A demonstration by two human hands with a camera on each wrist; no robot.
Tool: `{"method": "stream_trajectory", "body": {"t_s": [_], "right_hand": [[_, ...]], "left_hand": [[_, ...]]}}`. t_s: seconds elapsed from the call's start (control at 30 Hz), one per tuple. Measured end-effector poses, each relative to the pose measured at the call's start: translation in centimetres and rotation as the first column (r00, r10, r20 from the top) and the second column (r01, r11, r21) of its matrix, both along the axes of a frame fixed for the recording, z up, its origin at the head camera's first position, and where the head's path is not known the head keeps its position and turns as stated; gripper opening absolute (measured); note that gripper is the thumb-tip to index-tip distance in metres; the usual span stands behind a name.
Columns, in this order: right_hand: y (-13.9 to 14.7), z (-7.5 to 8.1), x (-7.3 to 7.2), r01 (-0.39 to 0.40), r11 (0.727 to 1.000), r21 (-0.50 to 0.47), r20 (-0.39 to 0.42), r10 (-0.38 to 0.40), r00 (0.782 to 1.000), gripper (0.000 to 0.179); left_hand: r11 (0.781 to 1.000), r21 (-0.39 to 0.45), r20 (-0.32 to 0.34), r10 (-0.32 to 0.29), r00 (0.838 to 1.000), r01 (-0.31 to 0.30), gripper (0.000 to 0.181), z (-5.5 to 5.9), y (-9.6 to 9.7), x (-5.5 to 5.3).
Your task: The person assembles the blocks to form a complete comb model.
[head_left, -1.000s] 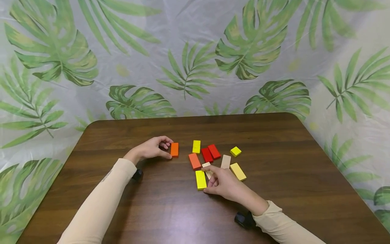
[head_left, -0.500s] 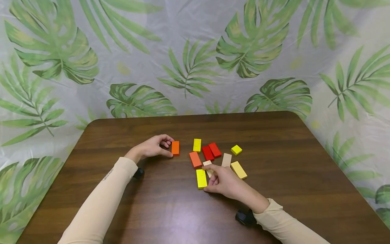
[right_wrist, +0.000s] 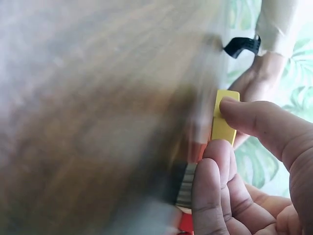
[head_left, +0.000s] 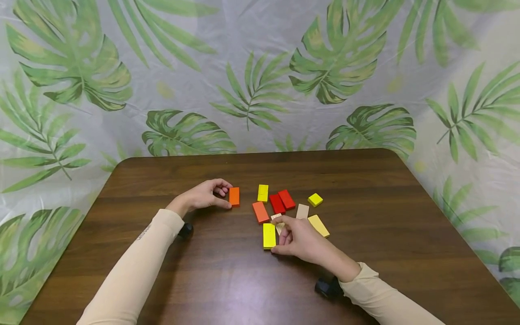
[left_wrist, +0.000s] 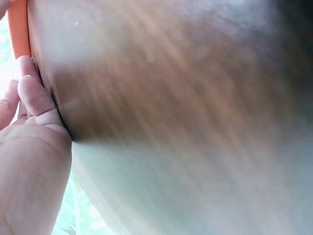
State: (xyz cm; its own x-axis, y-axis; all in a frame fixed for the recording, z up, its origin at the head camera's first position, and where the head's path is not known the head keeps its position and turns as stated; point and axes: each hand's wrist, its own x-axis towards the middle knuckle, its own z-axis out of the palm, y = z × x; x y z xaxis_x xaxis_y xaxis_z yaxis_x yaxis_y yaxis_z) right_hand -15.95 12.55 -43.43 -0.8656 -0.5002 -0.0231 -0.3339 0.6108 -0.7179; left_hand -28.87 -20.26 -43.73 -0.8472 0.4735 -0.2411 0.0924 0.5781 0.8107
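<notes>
Toward the left of the group, my left hand [head_left: 205,195] holds an orange block [head_left: 234,197] by its left side, thumb at the near corner and fingertips at the far one. In the left wrist view only an edge of that orange block [left_wrist: 19,29] shows beyond the fingers [left_wrist: 35,95]. My right hand [head_left: 302,239] pinches a bright yellow block [head_left: 269,236], with the thumb at its near end and the index finger by the far end. The right wrist view shows the thumb pressed on this yellow block [right_wrist: 225,117]. A ridged light wooden piece [head_left: 277,218] lies partly hidden under the right hand.
Around the hands on the dark wooden table [head_left: 227,280] lie a salmon-orange block [head_left: 260,212], another yellow block [head_left: 262,193], two red blocks [head_left: 282,201], a small yellow piece [head_left: 315,199], a beige block [head_left: 302,211] and a pale yellow block [head_left: 318,225]. A leaf-print cloth [head_left: 260,90] hangs behind.
My right hand has nudged the bright yellow block slightly away from me and turned it a little straighter. The left hand and the orange block stay in place; the head view shifts slightly.
</notes>
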Motion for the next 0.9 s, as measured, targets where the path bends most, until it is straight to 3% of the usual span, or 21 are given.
{"method": "stream_trajectory", "body": {"t_s": [0.37,0.9], "right_hand": [[-1.1,1.4,-0.4,-0.020,1.000,0.013,-0.037,0.021,0.999,0.058],[-3.7,2.7,-2.5,-0.059,0.994,0.091,-0.089,0.067,0.994,0.060]], "left_hand": [[1.000,0.017,0.004,0.021,1.000,-0.021,0.058,-0.2,0.1,0.0],[1.000,0.015,-0.010,0.026,1.000,-0.026,0.051,-0.3,0.1,0.1]]}}
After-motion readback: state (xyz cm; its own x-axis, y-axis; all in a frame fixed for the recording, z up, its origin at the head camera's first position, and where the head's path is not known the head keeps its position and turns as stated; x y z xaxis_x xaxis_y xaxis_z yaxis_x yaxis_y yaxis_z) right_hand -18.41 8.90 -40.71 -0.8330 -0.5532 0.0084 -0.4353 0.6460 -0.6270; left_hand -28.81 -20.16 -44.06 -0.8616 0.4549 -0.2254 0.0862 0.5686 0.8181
